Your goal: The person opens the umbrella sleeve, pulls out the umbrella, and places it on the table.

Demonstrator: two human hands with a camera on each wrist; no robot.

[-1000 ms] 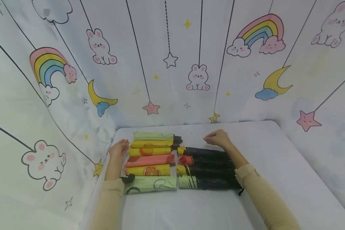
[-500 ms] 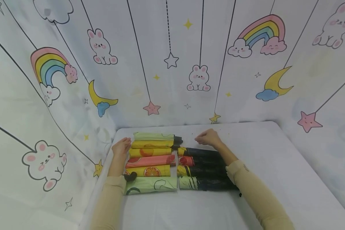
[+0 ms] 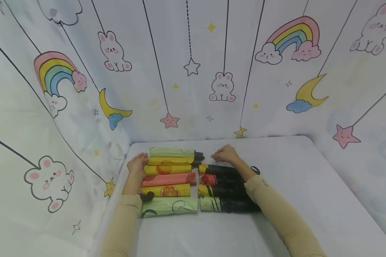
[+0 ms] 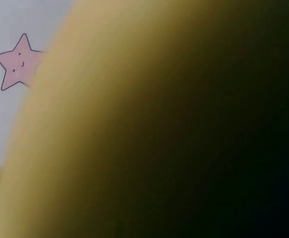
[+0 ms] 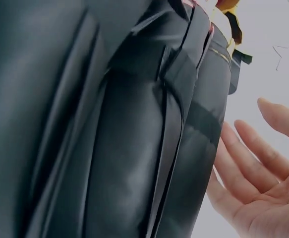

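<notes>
Folded umbrellas lie in two columns. In the head view, the left column has a light green umbrella (image 3: pixel 172 152) at the back, then yellow, a pink-red one (image 3: pixel 167 179), an orange-slice yellow one (image 3: pixel 170 191) and another light green one (image 3: pixel 180 207) in front. Black umbrellas (image 3: pixel 234 205) with coloured ends form the right column. My left hand (image 3: pixel 137 163) has its fingertips right at the left ends of the back umbrellas. Beyond the black column, my right hand (image 3: pixel 226 154) holds nothing, near the dark tip (image 3: pixel 198 156). The right wrist view shows its relaxed fingers (image 5: pixel 238 168) beside black fabric (image 5: pixel 129 148).
White cloth covers the table (image 3: pixel 308 200), with bare stretches in front and at the right. A white printed backdrop (image 3: pixel 193 103) rises behind and at both sides. A blurred sleeve (image 4: pixel 85 124) fills most of the left wrist view. A black strap loop (image 3: pixel 255 170) sticks up behind the right forearm.
My right hand has moved left, toward the dark tips of the back umbrellas. My left hand has shifted slightly right, up to the umbrellas' ends. The umbrellas stay about where they were.
</notes>
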